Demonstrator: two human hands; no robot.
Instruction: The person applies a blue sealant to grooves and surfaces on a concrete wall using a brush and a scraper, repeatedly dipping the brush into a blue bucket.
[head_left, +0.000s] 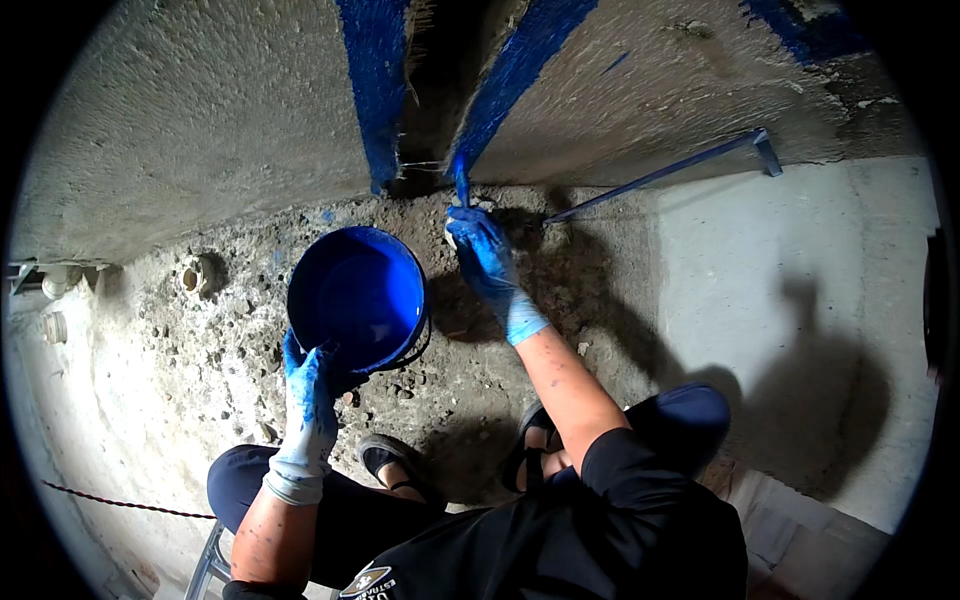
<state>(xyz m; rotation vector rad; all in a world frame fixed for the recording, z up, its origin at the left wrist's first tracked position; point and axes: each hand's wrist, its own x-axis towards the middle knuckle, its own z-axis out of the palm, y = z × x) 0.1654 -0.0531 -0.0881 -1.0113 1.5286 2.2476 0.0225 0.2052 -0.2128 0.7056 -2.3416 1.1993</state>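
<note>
My left hand (309, 390), in a light glove stained blue, grips the near rim of a round bucket (357, 300) with blue paint inside. The bucket is tilted a little above the rough floor. My right hand (482, 247), in a blue-smeared glove, is closed around a blue-coated brush (462, 180). Its bristles touch the lower end of a blue painted strip (510, 75) on the wall, beside a dark vertical gap. Another blue strip (373, 90) runs down the gap's left side. The brush handle is mostly hidden by my fingers.
Rubble and small stones lie on the rough floor (420, 420). A pipe stub (193, 276) sticks up at the left. A thin metal bar (652, 176) slants along the wall at the right. Part of a metal ladder (206, 562) and a twisted cord (127, 502) are at the lower left.
</note>
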